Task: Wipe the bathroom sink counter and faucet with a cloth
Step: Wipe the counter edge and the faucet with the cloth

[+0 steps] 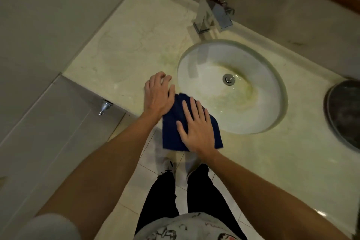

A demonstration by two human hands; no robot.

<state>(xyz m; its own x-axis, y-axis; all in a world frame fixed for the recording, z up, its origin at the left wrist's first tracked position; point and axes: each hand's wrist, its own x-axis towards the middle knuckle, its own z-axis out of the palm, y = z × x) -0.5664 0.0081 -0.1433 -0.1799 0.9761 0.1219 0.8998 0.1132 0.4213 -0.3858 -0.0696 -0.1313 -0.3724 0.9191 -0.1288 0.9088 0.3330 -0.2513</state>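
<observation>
Right hand (194, 128) lies flat, fingers straight and slightly spread, palm pressing the dark blue folded terry cloth (175, 122) onto the near edge of the counter. Left hand (157, 93) sits just left of it, heel on the cloth's far-left corner, fingers loosely curled and resting on the stone; it pinches nothing.

Cloth position: on the cream marble-look counter (126, 48), touching the near-left rim of the oval white ceramic basin (204, 64), its near end hanging slightly over the counter's front edge.

Progress, judged from how things lie: early. The cloth covers only a small patch at the front. Counter left of the basin shows dull smears and a greenish tint near the rim, so that stretch looks unwiped. The squared chrome faucet (214, 13) at the far side stands well apart from both hands and looks untouched. Basin has yellow-green staining around the drain; not strictly in scope.

Left to do: left counter span, back strip along the wall, right side near the dark round tray (344, 113), then the faucet.
</observation>
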